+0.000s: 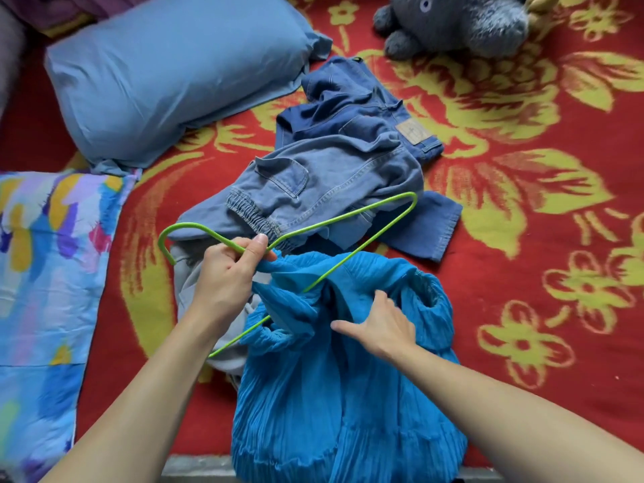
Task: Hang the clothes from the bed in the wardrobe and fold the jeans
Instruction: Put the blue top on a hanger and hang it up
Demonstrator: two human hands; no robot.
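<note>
Red bedspread (522,291) with yellow flowers fills the scene. Far left of the blue pleated top (313,395) lies a patterned pillow (45,273), with a plain blue pillow (167,74) beyond it. Just left of the top's neck, the left hand (226,273) clenches a green wire hanger (348,216) near its hook; one hanger arm runs into the top. A grey garment (195,284) lies under that hand. Beyond the top sits a heap of jeans (331,169). The right hand (383,329) rests on the top, thumb spread, fingers lost in folds, so I cannot tell its grasp. A grey plush toy (463,22) sits far beyond.
</note>
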